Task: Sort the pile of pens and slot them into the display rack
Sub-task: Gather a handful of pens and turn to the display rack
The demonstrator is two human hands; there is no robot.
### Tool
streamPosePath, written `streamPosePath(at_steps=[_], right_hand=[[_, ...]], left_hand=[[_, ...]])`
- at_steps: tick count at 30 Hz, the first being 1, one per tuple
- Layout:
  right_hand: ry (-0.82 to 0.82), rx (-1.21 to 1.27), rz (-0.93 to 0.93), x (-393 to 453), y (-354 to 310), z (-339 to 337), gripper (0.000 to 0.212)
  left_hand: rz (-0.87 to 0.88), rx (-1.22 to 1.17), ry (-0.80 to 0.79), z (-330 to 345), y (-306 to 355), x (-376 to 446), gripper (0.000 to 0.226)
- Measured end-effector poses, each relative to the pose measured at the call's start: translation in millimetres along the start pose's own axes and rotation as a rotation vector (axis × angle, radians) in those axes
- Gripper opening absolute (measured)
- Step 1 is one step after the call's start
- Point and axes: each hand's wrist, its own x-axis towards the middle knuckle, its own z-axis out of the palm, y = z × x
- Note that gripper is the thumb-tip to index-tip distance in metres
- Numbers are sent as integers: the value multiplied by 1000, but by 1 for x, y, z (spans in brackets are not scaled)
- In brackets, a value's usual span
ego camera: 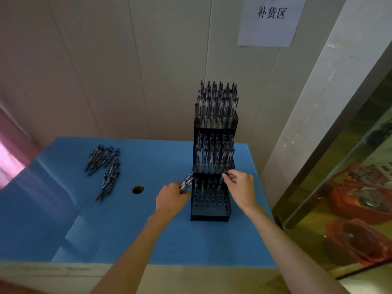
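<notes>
Both bare forearms reach forward from the lower edge of the view. The left hand (172, 197) is curled into a closed grip, knuckles up. The right hand (241, 185) extends slightly farther, its fingers (230, 176) pinched together at the tips, wrist bent.
</notes>
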Motion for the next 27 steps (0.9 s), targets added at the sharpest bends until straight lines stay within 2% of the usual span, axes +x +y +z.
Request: streamPosePath(at_steps=[5,8,12,21,23,26,27], right_hand=[[-70,-101,-4,2,9,4,35],[-120,-109,20,-2,11,9,33],[-204,-152,39,-7,14,20,46],[-213,-308,225,-13,11,20,52],[-205,-214,282,-16,6,16,37],[-314,305,364,-18,-19,5,6],[-375,453,374,-18,-28,2,11]], left_hand=[[6,6,0,-2,-2,-1,33],[11,9,-11,0,-2,-2,34],[18,14,-28,2,-1,-4,35],[35,-4,-44,5,3,-8,39],[35,-11,-50,7,5,-7,39],[23,-43,-85,10,10,-5,38],[20,-66,-103,12,13,-4,37]])
